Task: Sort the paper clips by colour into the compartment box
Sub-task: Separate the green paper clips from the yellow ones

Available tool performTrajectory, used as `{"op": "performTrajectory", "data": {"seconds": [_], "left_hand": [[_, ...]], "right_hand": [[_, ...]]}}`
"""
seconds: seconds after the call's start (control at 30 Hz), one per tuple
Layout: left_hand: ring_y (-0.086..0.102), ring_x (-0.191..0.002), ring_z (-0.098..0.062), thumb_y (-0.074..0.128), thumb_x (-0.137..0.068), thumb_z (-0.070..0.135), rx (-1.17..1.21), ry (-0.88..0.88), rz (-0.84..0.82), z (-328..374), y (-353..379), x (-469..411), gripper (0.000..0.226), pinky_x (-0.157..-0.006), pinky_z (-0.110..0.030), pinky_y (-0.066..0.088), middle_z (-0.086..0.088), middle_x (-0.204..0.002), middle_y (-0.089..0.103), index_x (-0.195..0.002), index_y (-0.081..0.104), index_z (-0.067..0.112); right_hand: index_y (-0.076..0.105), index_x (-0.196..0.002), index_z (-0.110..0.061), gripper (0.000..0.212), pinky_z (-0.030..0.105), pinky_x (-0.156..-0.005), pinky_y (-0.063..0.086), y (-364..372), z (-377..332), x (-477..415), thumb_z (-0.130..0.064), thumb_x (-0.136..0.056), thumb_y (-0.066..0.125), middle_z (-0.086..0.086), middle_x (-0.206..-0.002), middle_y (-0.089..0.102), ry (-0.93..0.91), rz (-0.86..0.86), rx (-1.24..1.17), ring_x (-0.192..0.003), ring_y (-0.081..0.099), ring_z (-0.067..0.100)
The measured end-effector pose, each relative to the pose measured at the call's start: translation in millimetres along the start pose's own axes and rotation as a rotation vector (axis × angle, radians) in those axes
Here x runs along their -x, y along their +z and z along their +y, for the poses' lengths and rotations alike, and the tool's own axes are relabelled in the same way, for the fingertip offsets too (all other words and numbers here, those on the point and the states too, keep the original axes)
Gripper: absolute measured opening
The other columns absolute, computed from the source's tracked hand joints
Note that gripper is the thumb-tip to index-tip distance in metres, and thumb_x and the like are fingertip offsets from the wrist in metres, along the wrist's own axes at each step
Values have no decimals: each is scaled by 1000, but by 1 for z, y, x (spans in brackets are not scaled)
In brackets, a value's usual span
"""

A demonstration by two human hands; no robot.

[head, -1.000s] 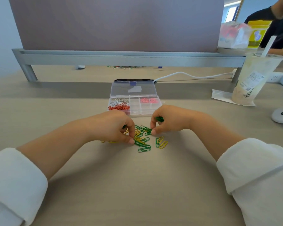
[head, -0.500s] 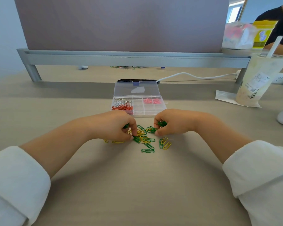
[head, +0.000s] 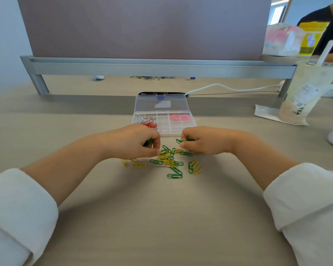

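The left hand (head: 135, 143) is curled tight round some green clips (head: 148, 141). The right hand (head: 206, 140) pinches other green clips (head: 188, 139). Between the hands a pile of green and yellow clips (head: 169, 160) lies on the table (head: 161, 217). Just behind stands the open box (head: 162, 121), with red clips (head: 149, 124) and pink clips (head: 179, 117) inside

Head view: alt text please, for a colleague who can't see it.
The left hand and right hand each hold green clips at a pile of green and yellow paper clips. Beyond, the open compartment box holds white, red and pink clips.
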State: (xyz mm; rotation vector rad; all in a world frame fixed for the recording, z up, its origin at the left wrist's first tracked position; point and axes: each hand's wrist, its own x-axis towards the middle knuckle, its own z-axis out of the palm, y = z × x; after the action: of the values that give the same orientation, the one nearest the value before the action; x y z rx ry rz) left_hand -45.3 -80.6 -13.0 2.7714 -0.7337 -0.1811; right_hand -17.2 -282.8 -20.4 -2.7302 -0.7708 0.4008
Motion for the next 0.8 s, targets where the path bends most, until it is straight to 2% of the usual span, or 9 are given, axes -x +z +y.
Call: {"op": "performTrajectory", "data": {"seconds": [0.1,0.3,0.37,0.43,0.5,0.57,0.63,0.7,0.8], "left_hand": [[42,-52,-1,52,-91,28,79,-39,-3,-4,3,-1,22,-50,-13,35,13,-62,46,-71,46,31],[35,-41,-2,55,-89,13,348,-123,90,-7,6,-1,19,-42,-12,29,7,-53,48,-70,55,17],[44,-54,-5,61,-84,10,418,-121,127,-7,9,-2,18,-50,-15,35,-10,-71,63,-67,55,15],[52,-70,-16,67,-80,9,491,-129,173,-8,10,-3,20,-63,-24,40,-23,-90,65,-65,53,11],[49,-69,-18,71,-77,10,546,-131,201,-9,11,-3,22,-63,-26,39,-27,-88,62,-65,52,9],[41,-55,-11,70,-78,11,581,-121,183,-10,11,-2,21,-51,-18,35,-15,-76,62,-66,53,9],[31,-44,-7,65,-84,12,626,-117,153,-10,11,-2,18,-41,-15,27,2,-67,65,-70,53,10],[30,-41,-6,56,-89,12,678,-118,133,-10,12,-2,18,-40,-16,25,3,-63,64,-72,50,13],[26,-39,-8,41,-95,9,752,-150,113,-9,14,-4,26,-41,-19,21,2,-56,52,-69,41,13]], "right_hand": [[38,-75,-25,22,25,-60,37,2,1,0,-25,-95,46,-6,-67,50,-19,7,-161,-60,43,11],[43,-91,-21,6,24,-55,35,5,2,0,-18,-94,46,-4,-59,48,-13,-20,-370,-54,39,14],[47,-99,-22,10,24,-55,37,6,3,-1,-14,-93,46,-4,-58,48,-2,-9,-404,-54,41,14],[50,-109,-24,23,22,-55,38,7,4,-3,-11,-90,44,-5,-57,48,10,11,-410,-55,43,12],[55,-111,-21,30,17,-51,38,7,3,-3,-7,-89,42,-5,-56,49,-9,23,-392,-53,43,11],[61,-104,-15,28,12,-44,35,6,2,-4,-4,-89,39,-4,-55,49,-40,25,-399,-45,40,6],[62,-94,-16,23,12,-42,34,6,2,-4,-9,-94,40,-4,-55,47,-67,35,-402,-40,38,4],[59,-84,-19,23,14,-44,35,7,2,-4,-18,-98,41,-6,-54,46,-82,51,-400,-39,37,4],[48,-69,-18,33,18,-46,33,9,3,-6,-27,-99,39,-6,-53,42,-72,104,-444,-41,34,6]]}}
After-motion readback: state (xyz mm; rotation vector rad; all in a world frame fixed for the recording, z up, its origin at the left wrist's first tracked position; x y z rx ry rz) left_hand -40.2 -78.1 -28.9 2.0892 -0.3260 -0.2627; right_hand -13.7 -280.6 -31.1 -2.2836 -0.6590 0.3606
